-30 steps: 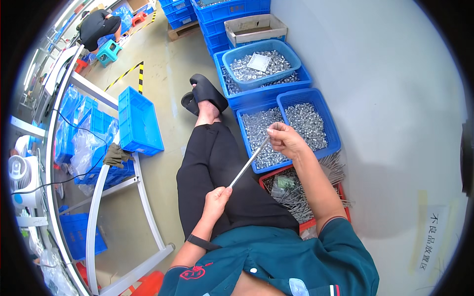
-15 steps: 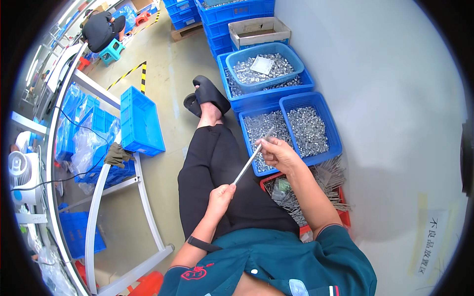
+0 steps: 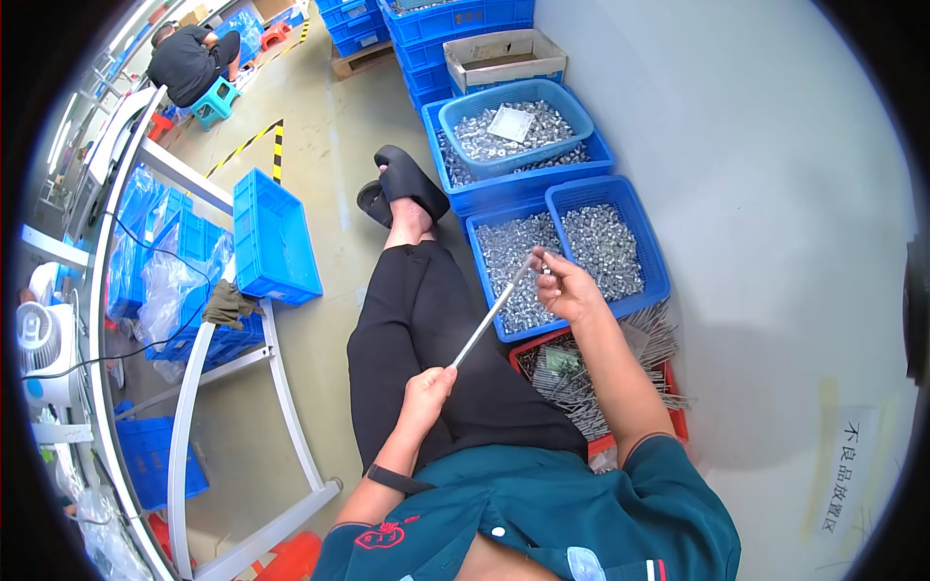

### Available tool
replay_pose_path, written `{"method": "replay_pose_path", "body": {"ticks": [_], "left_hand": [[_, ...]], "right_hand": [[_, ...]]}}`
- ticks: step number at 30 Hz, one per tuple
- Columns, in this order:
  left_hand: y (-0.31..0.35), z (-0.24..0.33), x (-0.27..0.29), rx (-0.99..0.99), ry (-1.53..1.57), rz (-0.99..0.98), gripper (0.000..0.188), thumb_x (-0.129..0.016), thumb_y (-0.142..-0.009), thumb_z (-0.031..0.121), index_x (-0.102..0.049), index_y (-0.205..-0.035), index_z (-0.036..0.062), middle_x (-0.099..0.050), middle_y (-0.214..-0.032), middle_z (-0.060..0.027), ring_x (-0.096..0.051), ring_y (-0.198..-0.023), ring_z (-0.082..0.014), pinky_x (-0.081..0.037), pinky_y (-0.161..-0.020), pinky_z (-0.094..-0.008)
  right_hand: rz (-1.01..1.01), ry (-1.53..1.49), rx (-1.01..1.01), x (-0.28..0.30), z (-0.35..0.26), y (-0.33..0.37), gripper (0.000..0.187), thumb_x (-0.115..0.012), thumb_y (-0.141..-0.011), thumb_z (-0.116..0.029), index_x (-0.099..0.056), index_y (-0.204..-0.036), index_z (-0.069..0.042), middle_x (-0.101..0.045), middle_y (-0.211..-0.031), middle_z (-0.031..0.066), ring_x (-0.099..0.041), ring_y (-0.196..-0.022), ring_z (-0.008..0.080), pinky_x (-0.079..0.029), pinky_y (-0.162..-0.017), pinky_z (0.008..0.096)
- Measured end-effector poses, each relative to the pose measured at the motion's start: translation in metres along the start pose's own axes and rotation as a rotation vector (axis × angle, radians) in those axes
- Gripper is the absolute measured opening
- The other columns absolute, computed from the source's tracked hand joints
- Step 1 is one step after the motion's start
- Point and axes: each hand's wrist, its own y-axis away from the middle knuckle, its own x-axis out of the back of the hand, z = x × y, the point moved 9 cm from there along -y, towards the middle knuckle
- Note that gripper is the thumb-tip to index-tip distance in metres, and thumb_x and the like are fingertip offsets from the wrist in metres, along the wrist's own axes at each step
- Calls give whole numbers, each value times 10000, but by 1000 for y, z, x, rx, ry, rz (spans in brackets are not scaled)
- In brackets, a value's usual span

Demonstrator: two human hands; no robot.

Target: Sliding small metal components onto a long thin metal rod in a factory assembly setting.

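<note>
A long, thin metal rod (image 3: 490,318) slants up and to the right above my lap. My left hand (image 3: 426,397) is closed round its near end. At the far tip, the thumb and fingertips of my right hand (image 3: 572,290) pinch the rod. Something small and shiny shows among the curled right fingers, too small to name. Beneath that hand stand a blue bin (image 3: 499,242) and a blue basket (image 3: 651,232), both full of small silvery metal fittings. By my right forearm is a red bin (image 3: 680,426) holding many long metal rods (image 3: 581,397).
Farther off, a light blue basket (image 3: 577,114) of metal fittings sits in a larger blue bin (image 3: 465,201). Stacked blue crates (image 3: 417,53) stand behind. On the left are a metal frame (image 3: 291,407) and a blue crate (image 3: 276,237). A person (image 3: 184,63) sits far left.
My right hand has slid outward along the rod to its far tip, which stuck out past the fingers before. My left hand still grips the near end, almost unmoved.
</note>
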Motion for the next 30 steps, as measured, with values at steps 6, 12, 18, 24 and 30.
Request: {"method": "replay_pose_path", "body": {"ticks": [6,12,18,24,30], "left_hand": [[2,3,-4,-55,-115,-9,382,-550,-891,287,-486,-604,43,-409,-540,51,-351,-528,-36,-300,-480,-229],[1,4,-3,-66,-116,-2,383,-554,-890,284,-480,-601,43,-405,-544,51,-348,-524,-37,-295,-472,-230],[-1,8,-2,-79,-98,47,381,-556,-889,289,-486,-603,47,-403,-539,53,-346,-516,-36,-290,-463,-229],[-10,7,-6,-10,17,13,380,-551,-894,303,-488,-601,69,-406,-533,57,-340,-483,-31,-269,-441,-215],[-8,9,-3,-21,90,23,354,-543,-901,313,-461,-618,116,-358,-503,75,-268,-386,-17,-185,-361,-193]], "right_hand": [[-92,-88,-17,-19,-6,3,222,-484,-902,-120,-519,-1094,-15,-601,-993,116,-445,-505,73,-351,-409,173],[-133,-21,-115,-36,10,13,209,-501,-881,-91,-541,-1072,-18,-600,-941,109,-392,-443,45,-317,-380,164],[-8,87,-3,-33,8,8,219,-502,-917,-189,-550,-1021,-3,-590,-915,108,-414,-503,49,-351,-435,172],[-94,512,69,-45,24,15,268,-538,-904,-228,-606,-1015,6,-459,-697,-18,-403,-557,51,-360,-483,198],[38,393,8,-12,21,17,323,-491,-872,-40,-465,-1180,54,-579,-907,89,-587,-723,163,-510,-645,273]]}}
